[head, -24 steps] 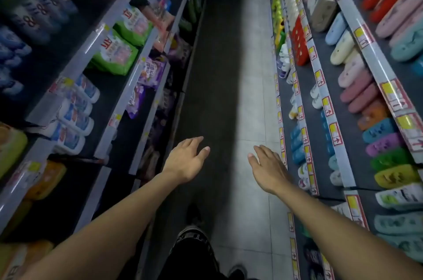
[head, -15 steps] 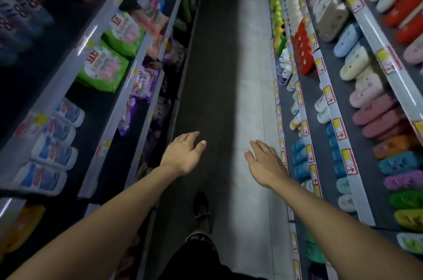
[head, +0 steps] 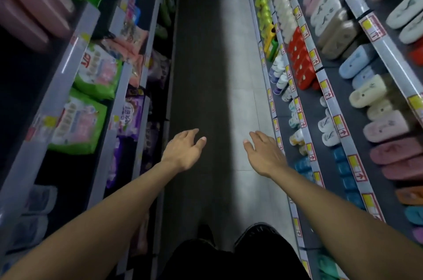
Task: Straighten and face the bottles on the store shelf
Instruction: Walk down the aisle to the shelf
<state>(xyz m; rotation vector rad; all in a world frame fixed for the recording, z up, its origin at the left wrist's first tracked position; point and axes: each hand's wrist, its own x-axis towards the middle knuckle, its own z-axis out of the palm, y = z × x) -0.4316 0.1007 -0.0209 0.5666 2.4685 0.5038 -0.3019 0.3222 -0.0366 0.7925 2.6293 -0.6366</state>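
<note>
White and purple bottles are standing along the front edge of a lower right shelf, far ahead. The left hand and right hand are hovering over the aisle floor, fingers loosely spread, holding nothing.

An aisle floor runs ahead between shelves of bagged goods on the left and shelves of slippers and bottles on the right.
</note>
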